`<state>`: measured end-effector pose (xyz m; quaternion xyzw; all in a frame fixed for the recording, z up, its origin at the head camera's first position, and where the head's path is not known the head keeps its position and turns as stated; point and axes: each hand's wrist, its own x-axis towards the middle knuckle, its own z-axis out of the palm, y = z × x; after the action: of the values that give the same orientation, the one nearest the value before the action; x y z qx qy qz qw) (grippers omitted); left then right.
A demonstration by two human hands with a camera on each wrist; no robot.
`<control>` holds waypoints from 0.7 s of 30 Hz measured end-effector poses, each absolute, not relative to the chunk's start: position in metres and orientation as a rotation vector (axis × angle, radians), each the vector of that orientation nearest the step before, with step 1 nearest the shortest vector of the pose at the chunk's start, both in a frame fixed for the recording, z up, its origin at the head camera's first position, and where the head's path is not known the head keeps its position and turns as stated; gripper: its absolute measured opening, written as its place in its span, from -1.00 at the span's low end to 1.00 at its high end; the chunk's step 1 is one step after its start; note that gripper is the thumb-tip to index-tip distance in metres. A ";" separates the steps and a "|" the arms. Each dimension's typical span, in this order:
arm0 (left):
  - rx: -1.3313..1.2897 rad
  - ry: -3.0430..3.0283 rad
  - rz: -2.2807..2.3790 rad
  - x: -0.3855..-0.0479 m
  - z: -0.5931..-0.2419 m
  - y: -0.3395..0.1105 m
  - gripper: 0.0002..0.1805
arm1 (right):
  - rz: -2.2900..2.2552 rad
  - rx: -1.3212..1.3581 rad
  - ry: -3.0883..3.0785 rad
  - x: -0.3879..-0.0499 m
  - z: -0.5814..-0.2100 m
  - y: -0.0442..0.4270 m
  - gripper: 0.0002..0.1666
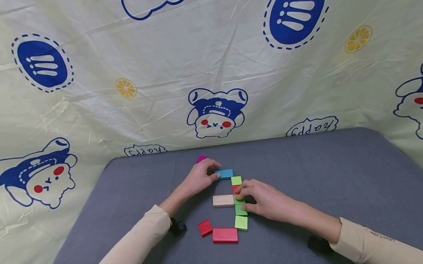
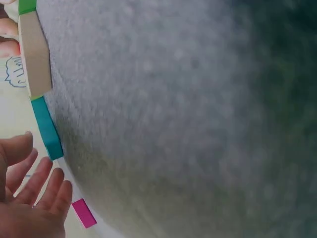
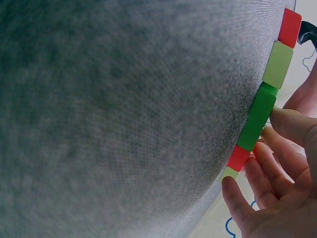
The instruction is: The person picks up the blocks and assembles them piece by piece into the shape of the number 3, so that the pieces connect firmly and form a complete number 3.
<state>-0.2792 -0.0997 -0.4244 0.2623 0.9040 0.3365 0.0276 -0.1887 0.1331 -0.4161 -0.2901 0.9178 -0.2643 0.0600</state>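
My left hand [image 1: 201, 176] is at the left end of a blue block [image 1: 227, 173], its thumb close to the block's edge. In the left wrist view its fingers are extended and hold nothing. Toward the right, my right hand [image 1: 270, 200] rests its spread fingers along a column of small blocks. Its thumb and fingertips touch the green blocks [image 3: 256, 120] and reach the red block [image 3: 238, 157]. A lime block [image 1: 236, 180] tops this column, and another lime block [image 1: 241, 223] is at its bottom. The fingers partly hide the middle blocks.
A plain wooden block [image 1: 223, 201] adjoins the column's left side. Below lie a long red block [image 1: 225, 235] and a tilted red square block [image 1: 205, 228]. A magenta block [image 1: 201, 158] lies behind my left hand. Grey cloth [image 1: 321, 171] covers the table; a printed curtain [image 1: 160, 71] hangs behind.
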 end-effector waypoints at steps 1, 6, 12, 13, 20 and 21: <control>0.792 2.803 1.058 -0.279 -0.423 -0.101 -0.72 | -0.801 -0.879 2.776 -0.189 -0.416 0.133 -0.71; 0.695 2.863 1.176 -0.283 -0.421 -0.110 -0.73 | -0.806 -0.884 2.776 -0.189 -0.417 0.133 -0.71; 0.557 2.932 1.275 -0.292 -0.422 -0.118 -0.69 | -0.811 -0.915 2.779 -0.188 -0.418 0.134 -0.73; 0.535 2.948 1.272 -0.293 -0.422 -0.119 -0.69 | -0.810 -0.917 2.780 -0.188 -0.418 0.134 -0.73; 0.390 3.013 1.168 -0.302 -0.425 -0.120 -0.62 | -0.820 -0.917 2.783 -0.188 -0.417 0.134 -0.73; 0.365 3.024 1.148 -0.302 -0.426 -0.119 -0.60 | -0.821 -0.915 2.781 -0.188 -0.417 0.134 -0.73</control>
<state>-0.3024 -0.1190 -0.4260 0.1120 0.9275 0.3522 -0.0567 -0.1878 0.1340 -0.4173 -0.3006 0.9135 -0.2697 0.0504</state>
